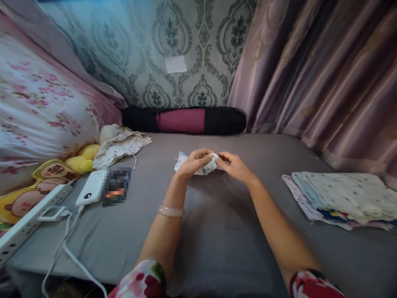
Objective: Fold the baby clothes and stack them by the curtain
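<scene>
"While looking down at the grey sheet (217, 231), seeing what?"

"A small, bunched white cloth (211, 166), caught between thumb and curled fingers of the left hand (194, 163) and, just beside, pinched at its edge by the right hand (234, 166)."

"And to either side?"

"On the right, a stack of folded cloths (344, 196); on the left, a white power bank (92, 187) near a power strip (34, 220)."

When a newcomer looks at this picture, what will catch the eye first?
Probably the left hand and right hand, pinching a bunched white cloth at the centre. Next, perhaps, the long black roll with a wine-red middle at the back, then the folded cloths stacked at right.
</scene>
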Demonstrator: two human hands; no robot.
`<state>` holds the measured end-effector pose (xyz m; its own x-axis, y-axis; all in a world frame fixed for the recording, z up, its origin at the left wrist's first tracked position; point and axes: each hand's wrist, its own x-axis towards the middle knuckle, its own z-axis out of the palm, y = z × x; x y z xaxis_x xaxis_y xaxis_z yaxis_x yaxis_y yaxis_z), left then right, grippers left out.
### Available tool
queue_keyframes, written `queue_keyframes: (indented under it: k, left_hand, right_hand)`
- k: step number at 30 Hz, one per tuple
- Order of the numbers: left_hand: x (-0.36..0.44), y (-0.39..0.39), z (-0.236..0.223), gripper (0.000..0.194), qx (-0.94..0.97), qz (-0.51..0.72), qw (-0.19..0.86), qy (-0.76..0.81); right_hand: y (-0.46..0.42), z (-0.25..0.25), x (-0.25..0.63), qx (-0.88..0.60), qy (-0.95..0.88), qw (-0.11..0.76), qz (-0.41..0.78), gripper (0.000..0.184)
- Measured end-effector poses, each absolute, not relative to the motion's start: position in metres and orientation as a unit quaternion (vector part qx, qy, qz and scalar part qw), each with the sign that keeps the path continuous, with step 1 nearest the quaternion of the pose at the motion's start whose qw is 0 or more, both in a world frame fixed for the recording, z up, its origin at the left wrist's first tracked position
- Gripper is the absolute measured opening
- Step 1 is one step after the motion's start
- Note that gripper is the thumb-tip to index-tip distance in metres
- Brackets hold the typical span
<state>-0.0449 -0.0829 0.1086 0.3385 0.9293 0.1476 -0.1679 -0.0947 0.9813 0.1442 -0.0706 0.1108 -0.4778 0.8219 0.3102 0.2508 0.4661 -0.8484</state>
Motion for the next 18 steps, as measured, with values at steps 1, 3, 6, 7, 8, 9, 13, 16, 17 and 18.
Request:
queue_keyframes:
  k: [1,3,6,7,8,9,13,16,17,18]
  left_hand:
    - [-0.045,-0.085,0.108,0.032,0.576,0.468,0.578,0.341]
    - [-0.046,-0.088,0.104,0.030,0.584,0.468,0.557,0.361]
    - [-0.048,-0.087,0.091,0.025,0.628,0.458,0.472,0.416]
    - [-0.049,-0.085,0.086,0.025,0.652,0.449,0.422,0.442]
    - [-0.049,-0.084,0.082,0.026,0.674,0.439,0.364,0.470]
    - [-0.049,-0.082,0.078,0.028,0.692,0.429,0.303,0.496]
    - [-0.048,-0.080,0.073,0.035,0.705,0.414,0.125,0.562]
    - [-0.043,-0.082,0.079,0.035,0.686,0.425,0.070,0.586]
    - [-0.041,-0.083,0.081,0.034,0.675,0.436,0.058,0.593]
    - [-0.040,-0.084,0.082,0.031,0.663,0.450,0.050,0.596]
  right_hand:
    - [-0.068,0.108,0.144,-0.346,-0.763,0.364,0.407,0.035]
    - [-0.063,0.102,0.145,-0.359,-0.741,0.361,0.438,0.037]
    - [-0.058,0.097,0.147,-0.373,-0.720,0.396,0.431,0.036]
    - [-0.057,0.098,0.148,-0.377,-0.718,0.414,0.414,0.034]
    - [-0.056,0.099,0.150,-0.382,-0.717,0.434,0.390,0.033]
    - [-0.054,0.102,0.154,-0.391,-0.716,0.453,0.359,0.031]
    - [-0.054,0.118,0.175,-0.443,-0.717,0.500,0.199,0.025]
    - [-0.060,0.133,0.190,-0.469,-0.716,0.511,0.078,0.023]
    - [-0.063,0.137,0.194,-0.473,-0.713,0.516,0.046,0.022]
    - [-0.066,0.141,0.197,-0.475,-0.710,0.520,0.019,0.021]
